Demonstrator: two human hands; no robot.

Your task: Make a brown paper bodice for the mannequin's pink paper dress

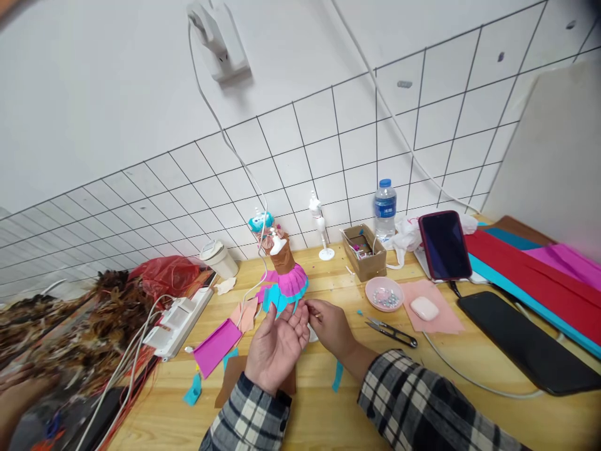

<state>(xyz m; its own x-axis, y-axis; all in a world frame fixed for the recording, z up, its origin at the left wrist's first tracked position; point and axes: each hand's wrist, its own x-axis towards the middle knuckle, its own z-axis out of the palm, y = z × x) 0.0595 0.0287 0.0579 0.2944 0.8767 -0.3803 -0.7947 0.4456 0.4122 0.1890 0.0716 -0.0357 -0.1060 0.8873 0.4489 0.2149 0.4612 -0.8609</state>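
Observation:
A small dress form (284, 254) is wrapped in brown crepe paper, with a pleated pink and blue crepe paper skirt (293, 282) below. At the skirt's lower edge my left hand (280, 344) lies palm up, thumb apart and fingers slightly curved. My right hand (333, 326) is closed in a pinch beside the left fingertips, close to the blue hem; what it pinches is hidden. A brown paper sheet (230, 379) lies under my left wrist. Thread snips (392, 332) rest right of my right hand, and a blue paper strip (337, 376) lies below it.
A bare white dress form (319, 222), cardboard box (370, 266), bead dish (385, 305) and water bottle (385, 210) stand toward the wall. Phones (526, 338) and coloured paper (539, 275) are at right. Left are a power strip (181, 319), lidded cup (220, 260) and another person's hand (28, 391).

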